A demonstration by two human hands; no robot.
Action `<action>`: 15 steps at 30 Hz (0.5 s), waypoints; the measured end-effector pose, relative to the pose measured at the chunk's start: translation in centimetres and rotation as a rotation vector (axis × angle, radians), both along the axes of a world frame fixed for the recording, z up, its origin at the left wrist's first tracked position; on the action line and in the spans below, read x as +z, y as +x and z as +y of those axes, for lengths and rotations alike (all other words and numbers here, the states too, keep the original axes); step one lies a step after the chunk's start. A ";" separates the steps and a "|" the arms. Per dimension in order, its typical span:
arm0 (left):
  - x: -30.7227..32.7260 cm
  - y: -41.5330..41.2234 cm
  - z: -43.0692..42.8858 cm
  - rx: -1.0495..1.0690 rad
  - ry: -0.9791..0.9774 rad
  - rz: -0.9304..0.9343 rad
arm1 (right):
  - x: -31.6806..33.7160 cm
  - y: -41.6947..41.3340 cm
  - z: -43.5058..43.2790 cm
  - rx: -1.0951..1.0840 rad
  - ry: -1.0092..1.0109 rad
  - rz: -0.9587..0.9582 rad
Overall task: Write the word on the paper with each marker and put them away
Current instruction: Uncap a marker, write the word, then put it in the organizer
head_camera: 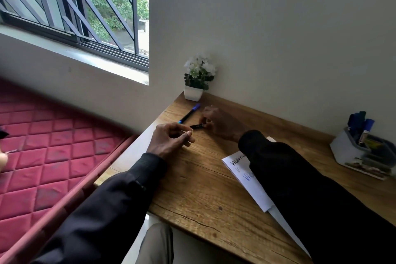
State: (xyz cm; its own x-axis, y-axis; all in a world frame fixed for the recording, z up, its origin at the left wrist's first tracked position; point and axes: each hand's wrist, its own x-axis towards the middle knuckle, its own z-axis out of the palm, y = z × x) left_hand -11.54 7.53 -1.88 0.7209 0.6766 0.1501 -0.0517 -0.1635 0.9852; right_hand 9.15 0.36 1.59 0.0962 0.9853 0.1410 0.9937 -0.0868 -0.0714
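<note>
We see the right hand (220, 123) pinching a black marker (198, 126) low over the wooden desk (199, 195). The left hand (171, 142) is curled at 7 o'clock from its tip; we cannot tell if it holds something. A blue marker (189, 113) lies at 11 o'clock. The paper (246, 180) is at 5 o'clock, partly under the right sleeve (300, 178).

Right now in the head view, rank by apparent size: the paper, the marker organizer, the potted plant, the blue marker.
1. The marker organizer and the paper: unsure, since the sleeve hides much of the paper and the frame edge cuts the organizer.
2. The potted plant.
3. The blue marker.
</note>
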 end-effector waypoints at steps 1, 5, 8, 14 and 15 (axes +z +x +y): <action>0.0 0.0 0.0 -0.004 0.005 0.002 | -0.1 0.3 -0.7 -0.013 -0.005 -0.002; 0.0 0.2 -0.3 -0.028 0.037 0.003 | -0.4 1.6 -4.0 -0.081 0.137 0.206; 0.5 0.6 -0.9 -0.038 0.043 -0.021 | 0.6 1.8 -6.9 -0.170 0.389 0.510; 2.3 3.7 -4.4 -0.151 0.141 -0.073 | 2.3 0.5 -12.6 -0.209 0.613 1.146; 2.6 4.2 -5.0 -0.172 0.165 -0.079 | 2.3 0.2 -13.3 -0.218 0.636 1.205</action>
State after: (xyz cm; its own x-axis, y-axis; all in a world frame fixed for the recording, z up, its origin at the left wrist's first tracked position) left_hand -7.33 2.49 0.72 0.8053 0.5063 0.3085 -0.1685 -0.3035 0.9378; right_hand 9.36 -12.96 3.90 0.6212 0.7330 0.2770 0.2606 0.1402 -0.9552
